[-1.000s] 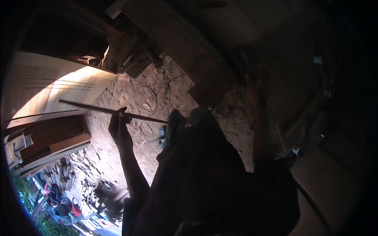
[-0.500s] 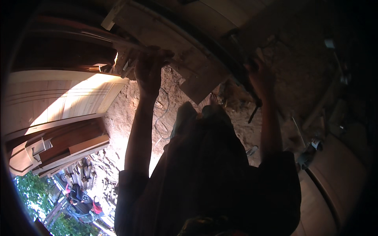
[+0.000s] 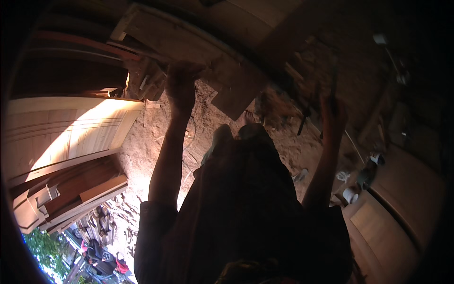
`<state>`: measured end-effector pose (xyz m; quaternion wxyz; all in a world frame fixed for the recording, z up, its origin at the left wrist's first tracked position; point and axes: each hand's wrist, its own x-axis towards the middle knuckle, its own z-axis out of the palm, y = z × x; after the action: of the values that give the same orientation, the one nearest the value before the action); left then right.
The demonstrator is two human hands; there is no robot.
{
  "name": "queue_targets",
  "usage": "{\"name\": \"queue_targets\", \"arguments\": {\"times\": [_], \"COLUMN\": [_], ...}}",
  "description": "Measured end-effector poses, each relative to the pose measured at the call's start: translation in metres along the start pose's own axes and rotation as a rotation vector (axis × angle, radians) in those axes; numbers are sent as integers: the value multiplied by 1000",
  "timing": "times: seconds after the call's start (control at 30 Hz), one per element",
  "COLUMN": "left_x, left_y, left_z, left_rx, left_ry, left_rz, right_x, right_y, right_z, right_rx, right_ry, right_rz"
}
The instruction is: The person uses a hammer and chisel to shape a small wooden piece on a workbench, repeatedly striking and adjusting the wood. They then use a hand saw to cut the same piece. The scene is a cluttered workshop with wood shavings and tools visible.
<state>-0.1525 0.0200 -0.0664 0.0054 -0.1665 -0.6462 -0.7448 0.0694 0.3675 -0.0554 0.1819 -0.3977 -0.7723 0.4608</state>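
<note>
Left hand [image 3: 181, 87]: clenched on edge of long pale wooden plank [image 3: 189, 40].
Right hand [image 3: 332, 111]: raised, gripped thin dark metal rod [image 3: 333, 83].

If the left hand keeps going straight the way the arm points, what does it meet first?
Most likely the long wooden board just beyond it. The left hand already seems to be at that board's near edge, perhaps gripping it, but the shadow hides the fingers, so contact is uncertain.
</note>
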Motion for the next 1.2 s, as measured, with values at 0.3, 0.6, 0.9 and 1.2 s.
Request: {"name": "queue_targets", "arguments": {"times": [0.3,0.6,0.9,1.2], "left_x": [-9,-5,-3,-1], "left_y": [-4,3,25,5], "left_z": [16,17,21,21], "left_rx": [244,93,223,362], "left_ry": [-588,-486,-409,-352], "left_rz": [14,-3,155,285], "right_x": [-60,-83,-69,-85], "right_y": [-42,-115,-258,-177], "right_z": [-4,-26,-98,-47], "right_rx": [254,-248,130,-1227], "right_ry": [105,-181,260,-670], "right_rz": [-40,-438,-700,-406]}}
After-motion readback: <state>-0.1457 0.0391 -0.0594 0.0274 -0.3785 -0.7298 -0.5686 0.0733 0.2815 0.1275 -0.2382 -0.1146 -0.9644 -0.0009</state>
